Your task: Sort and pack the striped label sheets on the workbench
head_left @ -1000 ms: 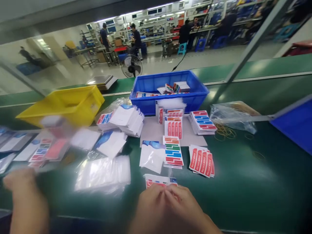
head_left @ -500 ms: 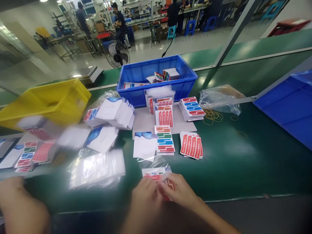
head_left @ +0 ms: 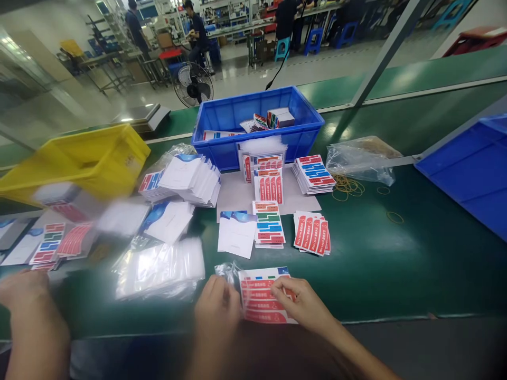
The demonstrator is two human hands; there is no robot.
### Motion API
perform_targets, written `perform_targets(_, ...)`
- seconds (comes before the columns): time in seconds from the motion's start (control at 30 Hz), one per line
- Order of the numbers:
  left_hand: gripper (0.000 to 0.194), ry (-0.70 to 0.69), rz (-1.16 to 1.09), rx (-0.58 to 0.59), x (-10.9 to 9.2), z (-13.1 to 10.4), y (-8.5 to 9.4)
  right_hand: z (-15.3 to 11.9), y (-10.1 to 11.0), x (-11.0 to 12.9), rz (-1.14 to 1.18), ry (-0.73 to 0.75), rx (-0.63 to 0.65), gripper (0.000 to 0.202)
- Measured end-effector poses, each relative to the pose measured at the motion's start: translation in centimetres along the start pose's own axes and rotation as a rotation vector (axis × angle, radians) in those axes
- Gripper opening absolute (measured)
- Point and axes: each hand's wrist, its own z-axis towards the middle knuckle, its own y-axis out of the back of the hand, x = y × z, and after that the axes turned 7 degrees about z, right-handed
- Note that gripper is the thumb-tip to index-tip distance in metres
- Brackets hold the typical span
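Green belt (head_left: 396, 264): hands half-cover the sticker packet (head_left: 259, 295).

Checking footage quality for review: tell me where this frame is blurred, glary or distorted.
Head view: the left side smears with motion blur, worst on the yellow bin and the plastic bags; the sticker sheet between the left hand and right hand is fairly sharp; overhead lights glare on the belt; wide-angle distortion slants the pole.

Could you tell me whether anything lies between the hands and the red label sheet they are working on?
Nothing visible does: the left hand and right hand both already hold the red label sheet, which appears partly inside a clear bag.
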Motion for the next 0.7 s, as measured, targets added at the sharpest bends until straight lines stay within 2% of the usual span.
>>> perform_targets(0.13, 0.023, -0.033, 0.021, -0.047, -0.5, 0.3, 0.2, -1.5, 2.5, 0.8, 0.018, -0.005, -0.212, 0.022)
perform_targets(0.23, 0.024, -0.089, -0.014, -0.056, -1.7, 0.4, -0.7, -2.7, 3.5, 1.7, -0.035, 0.006, -0.366, 0.022)
perform_targets(0.3, 0.023, -0.097, -0.046, -0.044, -2.6, 0.2, -1.5, -3.4, 3.4, 2.0, -0.081, 0.02, -0.374, 0.023)
perform_targets(0.37, 0.019, -0.102, -0.099, -0.049, -3.3, 0.1, -2.4, -3.8, 3.0, 1.9, -0.112, 0.036, -0.329, 0.024)
perform_targets(0.47, 0.018, -0.081, -0.227, -0.081, -3.5, 0.1, -3.2, -4.2, 2.9, 1.4, -0.103, 0.021, -0.338, 0.025)
perform_targets(0.53, 0.019, 0.03, -0.355, -0.022, -2.8, 0.3, -2.9, -4.3, 3.6, 0.9, -0.072, -0.025, -0.442, 0.027)
perform_targets(0.6, 0.02, 0.251, -0.547, 0.076, -1.7, 0.6, -2.0, -4.1, 4.6, 0.3, -0.044, -0.065, -0.547, 0.031)
perform_targets(0.67, 0.027, 0.507, -0.809, 0.123, -0.7, 1.0, -0.6, -3.6, 5.2, -0.3, -0.028, -0.086, -0.552, 0.036)
perform_targets(0.7, 0.03, 0.632, -0.94, 0.118, -0.3, 1.2, 0.1, -3.2, 5.3, -0.6, -0.021, -0.087, -0.503, 0.039)
